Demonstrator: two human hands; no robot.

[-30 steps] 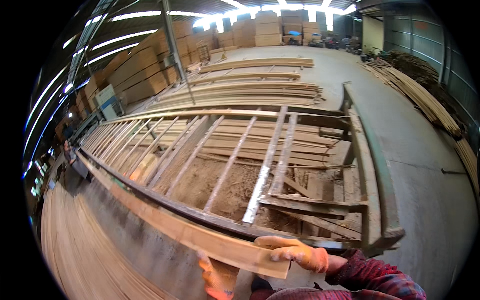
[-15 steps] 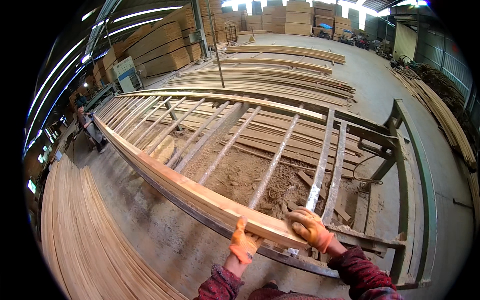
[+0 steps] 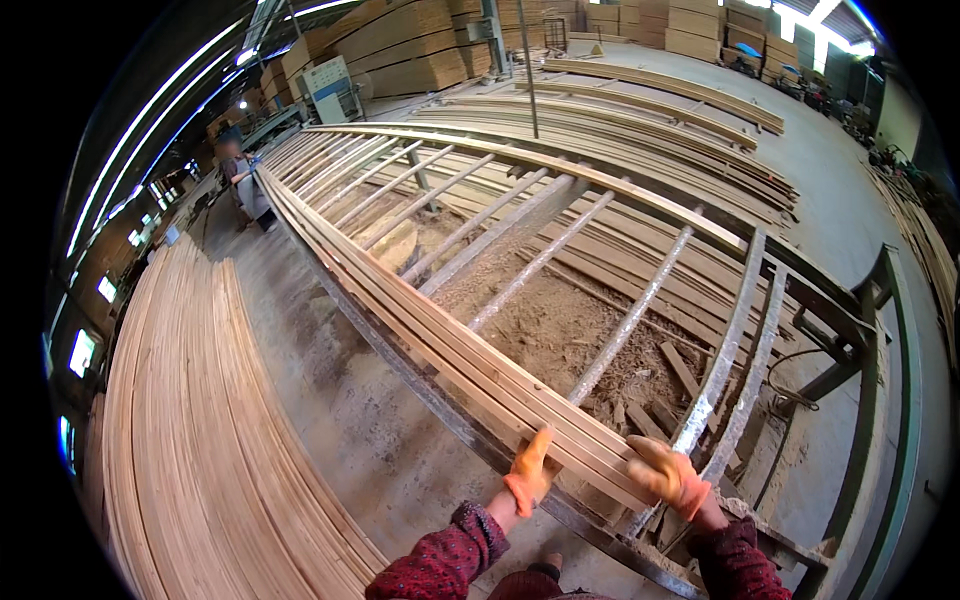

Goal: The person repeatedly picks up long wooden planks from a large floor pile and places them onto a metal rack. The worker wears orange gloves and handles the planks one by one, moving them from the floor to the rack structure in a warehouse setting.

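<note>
Workshop seen from above. Two hands in orange gloves at the near end of a bundle of long wooden slats, lying on a metal roller rack. Left hand flat against the bundle's near edge, fingers extended, not clenched. Right hand resting on top of the slat ends, fingers loosely curled over them, grip unclear. Long axis of the slats running away up and to the left, toward a distant person. Broad stack of boards on the floor at left.
</note>
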